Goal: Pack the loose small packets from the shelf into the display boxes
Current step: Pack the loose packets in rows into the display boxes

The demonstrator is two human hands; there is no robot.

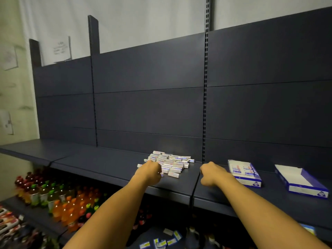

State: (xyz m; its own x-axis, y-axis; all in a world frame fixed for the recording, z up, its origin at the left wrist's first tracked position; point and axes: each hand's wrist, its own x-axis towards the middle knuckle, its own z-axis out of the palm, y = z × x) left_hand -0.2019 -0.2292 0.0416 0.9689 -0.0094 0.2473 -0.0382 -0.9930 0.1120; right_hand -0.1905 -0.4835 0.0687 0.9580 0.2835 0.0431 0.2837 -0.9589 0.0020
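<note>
A pile of loose small white packets [169,163] lies on the dark shelf [107,164] near the back panel. My left hand [150,170] is at the pile's near left edge with its fingers curled down. A bit of a packet shows under its fingertips. My right hand [210,174] hovers as a curled fist over the shelf between the pile and the nearer display box [245,174]; nothing shows in it and its palm is hidden. That blue and white box has some packets in it. A second display box [300,182], farther right, looks empty.
The shelf's back panel [150,108] rises right behind the pile. On the lower shelf at the left stand several bottles of coloured drinks [59,200]. Small boxed goods [161,241] lie on the shelf below my arms.
</note>
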